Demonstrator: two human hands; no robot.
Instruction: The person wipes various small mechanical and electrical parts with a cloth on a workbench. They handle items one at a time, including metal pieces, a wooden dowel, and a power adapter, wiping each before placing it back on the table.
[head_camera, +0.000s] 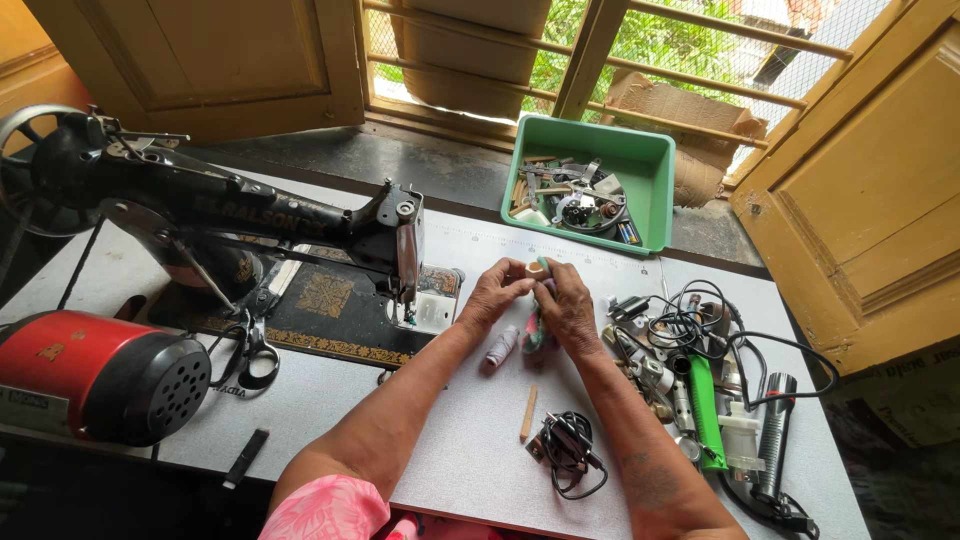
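My left hand (497, 293) and my right hand (566, 304) meet above the middle of the white table (330, 400). Between their fingertips they hold a small pale spool with a green tip (538, 266). A bundle of coloured thread or cloth (535, 335) hangs under my right hand. Just below my left hand a lilac thread spool (502, 346) lies on the table. The black sewing machine (240, 215) stands to the left, its needle head close to my left hand.
A green tray (640, 160) of small parts sits at the back by the window. A pile of cables, a green tool and torches (705, 390) fills the right side. A wooden stick (528, 412) and black cable coil (568, 450) lie near. Scissors (245, 355) and a red motor (95, 375) are left.
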